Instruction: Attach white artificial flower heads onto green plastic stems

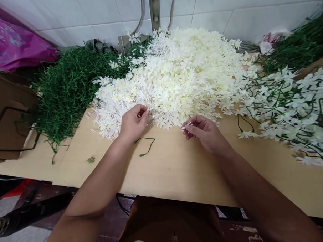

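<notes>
A large heap of white artificial flowers (pixel 186 77) covers the back middle of the table. At its front edge is my left hand (pixel 135 123), thumb and forefinger pinched together beside thin white pieces; whatever is between the fingertips is too small to make out. My right hand (pixel 202 132) is closed on a small white artificial flower (pixel 187 126), gripped by thumb and fingers just in front of the heap. A bent green stem (pixel 151 147) lies on the table between the two hands, close to the left wrist.
Bare green stems (pixel 69 85) form a tangled pile at the left, by a cardboard box (pixel 8 110). Flowers joined to green stems (pixel 289 112) lie at the right. A purple bag (pixel 16 41) stands back left. The tiled wall (pixel 212 8) bounds the wooden table (pixel 169 177).
</notes>
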{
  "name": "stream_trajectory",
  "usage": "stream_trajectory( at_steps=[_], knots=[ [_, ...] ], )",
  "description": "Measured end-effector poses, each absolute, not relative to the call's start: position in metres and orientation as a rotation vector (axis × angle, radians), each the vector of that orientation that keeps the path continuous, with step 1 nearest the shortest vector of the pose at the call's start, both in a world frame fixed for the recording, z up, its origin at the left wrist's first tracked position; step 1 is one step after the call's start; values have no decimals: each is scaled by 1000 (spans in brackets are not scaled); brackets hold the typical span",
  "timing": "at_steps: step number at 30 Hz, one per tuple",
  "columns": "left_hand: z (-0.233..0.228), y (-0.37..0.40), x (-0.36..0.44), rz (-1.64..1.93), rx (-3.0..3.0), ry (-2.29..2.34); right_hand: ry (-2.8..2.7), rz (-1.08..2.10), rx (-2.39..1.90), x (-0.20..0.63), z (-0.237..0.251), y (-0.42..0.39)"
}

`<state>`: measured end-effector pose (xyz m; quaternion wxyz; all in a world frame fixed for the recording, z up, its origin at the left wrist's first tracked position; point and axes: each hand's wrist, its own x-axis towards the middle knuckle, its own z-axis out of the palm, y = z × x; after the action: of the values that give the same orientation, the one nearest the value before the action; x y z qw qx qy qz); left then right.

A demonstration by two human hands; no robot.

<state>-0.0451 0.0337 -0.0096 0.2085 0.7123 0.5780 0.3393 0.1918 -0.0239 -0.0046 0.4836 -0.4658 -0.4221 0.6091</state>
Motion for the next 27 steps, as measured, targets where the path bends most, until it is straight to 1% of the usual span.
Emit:
stream_trajectory(
  at_steps=[4,9,13,18,21,23,27],
  knots=[
    [-8,32,-47,971,1961,1574,-1029,1485,-1129,189,-4,-28],
    [-8,34,-49,949,2076,1720,-1012,1443,-1126,188,-3,-32],
    [-5,31,-44,967,2247,1841,-1018,1470,-1105,188,-2,-32],
    [-3,23,-24,711,2457,1649,-1052,1499,-1087,187,0,-33],
    [-6,27,-20,623,2486,1668,-1036,1492,-1079,186,0,-33],
    [-8,31,-23,702,2454,1703,-1037,1476,-1081,185,-2,-32],
    [-12,37,-31,996,2301,1672,-1085,1432,-1086,183,-5,-33]
  ],
)
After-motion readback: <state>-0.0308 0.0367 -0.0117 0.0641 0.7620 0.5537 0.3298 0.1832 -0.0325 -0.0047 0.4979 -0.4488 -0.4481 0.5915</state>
